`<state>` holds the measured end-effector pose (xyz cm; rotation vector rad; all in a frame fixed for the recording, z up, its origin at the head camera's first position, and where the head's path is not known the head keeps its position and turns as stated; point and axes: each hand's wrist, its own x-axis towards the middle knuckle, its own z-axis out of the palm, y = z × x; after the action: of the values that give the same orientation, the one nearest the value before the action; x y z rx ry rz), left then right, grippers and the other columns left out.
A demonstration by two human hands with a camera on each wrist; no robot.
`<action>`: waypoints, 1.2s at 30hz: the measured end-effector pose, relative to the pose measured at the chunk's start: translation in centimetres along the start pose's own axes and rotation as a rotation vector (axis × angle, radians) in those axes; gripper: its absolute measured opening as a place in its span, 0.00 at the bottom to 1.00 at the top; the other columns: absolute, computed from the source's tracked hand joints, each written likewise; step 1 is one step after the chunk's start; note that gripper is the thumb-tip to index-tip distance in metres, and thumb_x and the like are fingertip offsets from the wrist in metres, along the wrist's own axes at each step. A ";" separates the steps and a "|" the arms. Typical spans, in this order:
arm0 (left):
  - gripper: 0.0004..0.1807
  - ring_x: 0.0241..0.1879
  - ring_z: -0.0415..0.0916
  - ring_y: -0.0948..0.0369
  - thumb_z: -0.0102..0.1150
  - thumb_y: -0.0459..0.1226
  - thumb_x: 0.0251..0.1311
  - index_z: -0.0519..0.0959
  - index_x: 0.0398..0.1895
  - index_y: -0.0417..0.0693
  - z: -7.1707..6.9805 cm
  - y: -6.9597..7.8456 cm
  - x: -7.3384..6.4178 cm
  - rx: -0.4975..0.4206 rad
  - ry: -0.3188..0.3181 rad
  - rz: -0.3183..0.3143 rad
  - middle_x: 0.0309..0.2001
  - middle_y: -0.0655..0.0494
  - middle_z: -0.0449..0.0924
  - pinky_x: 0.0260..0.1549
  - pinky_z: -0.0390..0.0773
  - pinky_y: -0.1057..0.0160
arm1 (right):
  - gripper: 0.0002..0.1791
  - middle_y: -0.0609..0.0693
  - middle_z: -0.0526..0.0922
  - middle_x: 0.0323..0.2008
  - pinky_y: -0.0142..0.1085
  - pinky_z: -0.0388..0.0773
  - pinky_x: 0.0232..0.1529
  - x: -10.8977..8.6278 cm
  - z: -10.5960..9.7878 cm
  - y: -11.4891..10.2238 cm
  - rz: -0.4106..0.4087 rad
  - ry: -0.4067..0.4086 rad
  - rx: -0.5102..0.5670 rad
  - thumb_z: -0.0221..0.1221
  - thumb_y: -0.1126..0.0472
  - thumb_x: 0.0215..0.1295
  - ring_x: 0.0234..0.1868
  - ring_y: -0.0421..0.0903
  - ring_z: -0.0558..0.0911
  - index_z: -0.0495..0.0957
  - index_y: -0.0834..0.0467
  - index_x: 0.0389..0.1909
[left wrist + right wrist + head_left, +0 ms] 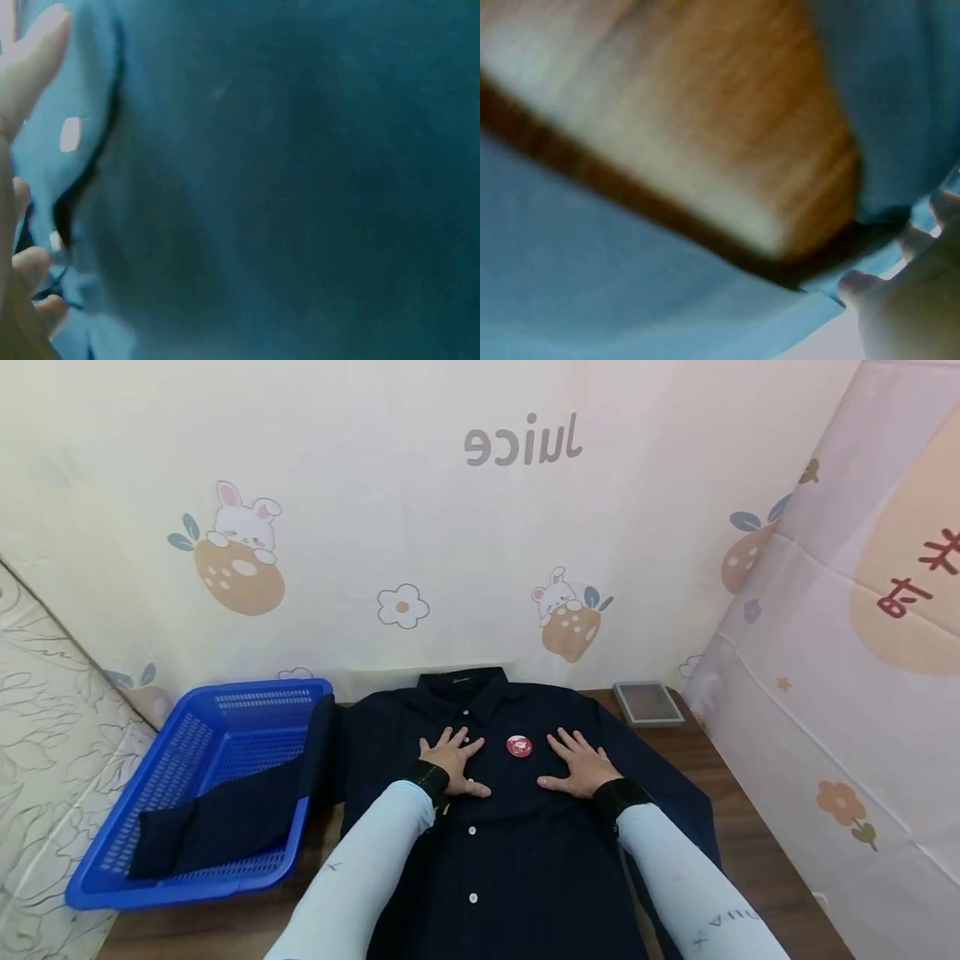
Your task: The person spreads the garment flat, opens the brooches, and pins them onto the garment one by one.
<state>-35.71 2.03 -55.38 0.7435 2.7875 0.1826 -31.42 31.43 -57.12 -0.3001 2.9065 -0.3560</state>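
Note:
A dark navy button-up shirt [525, 835] lies spread front up on the table, its collar [465, 689] toward the back wall. My left hand [450, 760] rests on the chest beside the row of white buttons, fingers spread. On the other side of the chest my right hand [581, 766] also lies with spread fingers. Between the hands is a round red badge [519, 746]. One sleeve [225, 818] drapes into a blue basket [187, 693] at the left; the other sleeve [660, 760] runs down the right side. In the left wrist view, shirt cloth [300, 180] fills most of the frame.
The basket with perforated walls stands at the table's left. A small grey-framed box [648, 704] sits at the back right corner of the brown wooden table [757, 860]. Printed curtains [337, 527] hang close behind and along the right side.

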 end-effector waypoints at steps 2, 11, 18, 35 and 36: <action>0.56 0.73 0.44 0.46 0.59 0.75 0.38 0.56 0.74 0.68 -0.8 0.0 -0.8 0.004 0.016 0.005 0.75 0.52 0.49 0.59 0.48 0.28 | 0.55 0.58 0.47 0.75 0.69 0.47 0.62 -0.4 -0.7 -0.4 -0.018 0.031 0.024 0.50 0.23 0.54 0.73 0.63 0.46 0.51 0.53 0.75; 0.55 0.73 0.45 0.45 0.56 0.75 0.41 0.55 0.74 0.67 -5.0 -0.7 -6.1 0.131 0.097 0.062 0.75 0.50 0.50 0.58 0.51 0.28 | 0.52 0.56 0.48 0.75 0.68 0.49 0.62 -3.7 -4.3 -2.7 -0.149 0.129 0.035 0.51 0.25 0.56 0.74 0.60 0.48 0.51 0.50 0.75; 0.52 0.73 0.45 0.45 0.56 0.72 0.47 0.57 0.74 0.62 -7.5 -1.1 -13.4 0.133 0.152 0.090 0.74 0.48 0.50 0.60 0.52 0.31 | 0.50 0.53 0.47 0.75 0.69 0.46 0.62 -7.6 -5.5 -5.0 -0.213 0.169 -0.013 0.50 0.25 0.57 0.74 0.58 0.46 0.52 0.48 0.75; 0.48 0.72 0.49 0.46 0.52 0.72 0.49 0.63 0.72 0.62 -3.3 -0.9 -23.0 0.074 0.341 0.211 0.73 0.46 0.55 0.60 0.59 0.35 | 0.50 0.48 0.49 0.75 0.69 0.46 0.62 -15.3 -2.8 -8.5 -0.260 0.219 -0.048 0.51 0.24 0.56 0.74 0.53 0.48 0.52 0.45 0.75; 0.47 0.72 0.49 0.46 0.51 0.73 0.49 0.63 0.72 0.63 -2.8 -0.8 -23.4 0.073 0.353 0.216 0.73 0.46 0.55 0.59 0.59 0.35 | 0.50 0.48 0.49 0.75 0.69 0.45 0.62 -15.6 -2.1 -8.4 -0.254 0.221 -0.051 0.52 0.25 0.55 0.74 0.54 0.49 0.52 0.44 0.75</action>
<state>-17.26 -10.58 -48.00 1.1305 3.0498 0.2764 -15.41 27.37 -50.26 -0.6835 3.1021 -0.3762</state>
